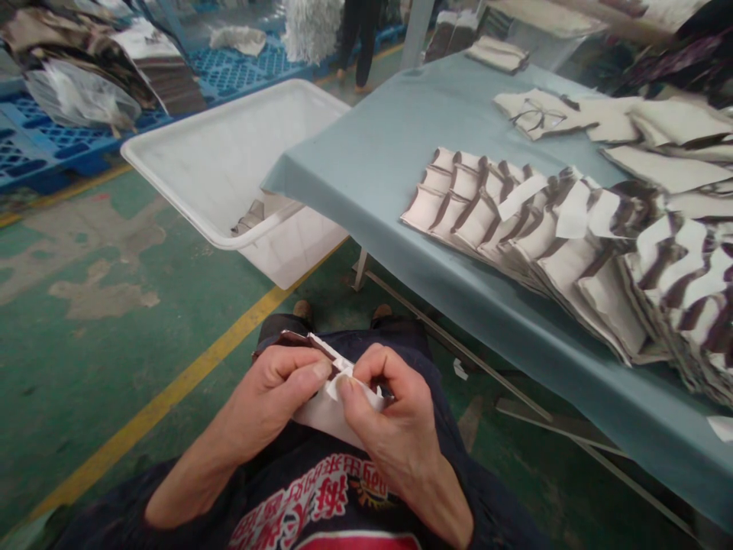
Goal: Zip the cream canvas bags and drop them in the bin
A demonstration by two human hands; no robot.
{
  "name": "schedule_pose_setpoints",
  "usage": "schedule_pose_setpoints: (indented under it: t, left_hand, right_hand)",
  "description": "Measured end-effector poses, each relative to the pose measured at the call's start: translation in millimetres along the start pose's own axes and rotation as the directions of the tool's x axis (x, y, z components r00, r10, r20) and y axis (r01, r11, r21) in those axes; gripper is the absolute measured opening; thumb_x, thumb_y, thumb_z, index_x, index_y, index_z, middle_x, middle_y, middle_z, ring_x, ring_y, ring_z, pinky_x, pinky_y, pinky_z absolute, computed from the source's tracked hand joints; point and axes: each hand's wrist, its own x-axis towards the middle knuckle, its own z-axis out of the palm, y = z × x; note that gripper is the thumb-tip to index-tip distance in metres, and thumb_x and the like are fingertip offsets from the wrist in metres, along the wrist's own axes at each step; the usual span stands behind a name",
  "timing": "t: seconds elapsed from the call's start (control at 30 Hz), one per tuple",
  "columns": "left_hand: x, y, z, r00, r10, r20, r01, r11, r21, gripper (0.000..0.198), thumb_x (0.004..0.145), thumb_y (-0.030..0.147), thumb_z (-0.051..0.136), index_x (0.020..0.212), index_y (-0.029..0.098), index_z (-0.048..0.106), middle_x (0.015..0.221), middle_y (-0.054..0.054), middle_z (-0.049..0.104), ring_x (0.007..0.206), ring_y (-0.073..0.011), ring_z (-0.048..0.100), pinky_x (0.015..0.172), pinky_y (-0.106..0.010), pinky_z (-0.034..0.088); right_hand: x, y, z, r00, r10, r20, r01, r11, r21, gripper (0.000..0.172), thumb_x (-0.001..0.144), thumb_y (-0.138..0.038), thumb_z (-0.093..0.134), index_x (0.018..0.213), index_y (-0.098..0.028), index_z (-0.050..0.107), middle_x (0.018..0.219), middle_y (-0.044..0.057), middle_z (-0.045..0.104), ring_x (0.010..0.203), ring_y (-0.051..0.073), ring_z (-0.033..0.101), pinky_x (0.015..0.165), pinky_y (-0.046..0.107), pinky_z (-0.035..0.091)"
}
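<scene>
Both my hands work over my lap on one small white and brown fabric piece [325,412]. My left hand [280,397] pinches its upper edge between thumb and fingers. My right hand [389,416] is closed on the same piece from the right, thumb tip meeting the left thumb. Part of the piece is hidden under my fingers. On the table to my right, several similar white and brown pieces [515,221] lie overlapped in rows.
A table with a blue-grey cover [378,153] runs along my right. A white plastic tub [229,168] stands on the green floor ahead, a few scraps inside. Blue pallets [51,145] with bundles lie at the back left. A person's legs [358,38] stand far off.
</scene>
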Motion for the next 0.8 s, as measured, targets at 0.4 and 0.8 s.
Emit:
schedule_pose_setpoints:
  t: [0.4, 0.8]
  left_hand:
    - [-4, -8, -0.7, 1.000, -0.011, -0.028, 0.011, 1.000, 0.009, 0.044, 0.101, 0.044, 0.055, 0.065, 0.021, 0.048, 0.061, 0.006, 0.033, 0.056, -0.0117, 0.026, 0.049, -0.026, 0.021]
    - [-8, 9, 9.2, 0.997, 0.050, -0.054, -0.051, 0.999, -0.012, 0.025, 0.090, 0.035, 0.066, 0.076, 0.016, 0.072, 0.068, 0.001, 0.060, 0.062, -0.0135, 0.048, 0.055, -0.022, 0.037]
  right_hand:
    - [11, 1, -15, 0.953, 0.199, 0.228, -0.205, 0.979, 0.002, 0.017, 0.078, -0.026, 0.068, 0.067, -0.023, 0.055, 0.058, -0.008, 0.048, 0.051, 0.009, 0.040, 0.051, 0.023, 0.034]
    - [11, -3, -18, 0.941, 0.220, 0.258, -0.232, 0.972, 0.018, 0.019, 0.078, -0.028, 0.069, 0.067, -0.023, 0.054, 0.057, -0.008, 0.049, 0.050, 0.009, 0.041, 0.047, 0.023, 0.031]
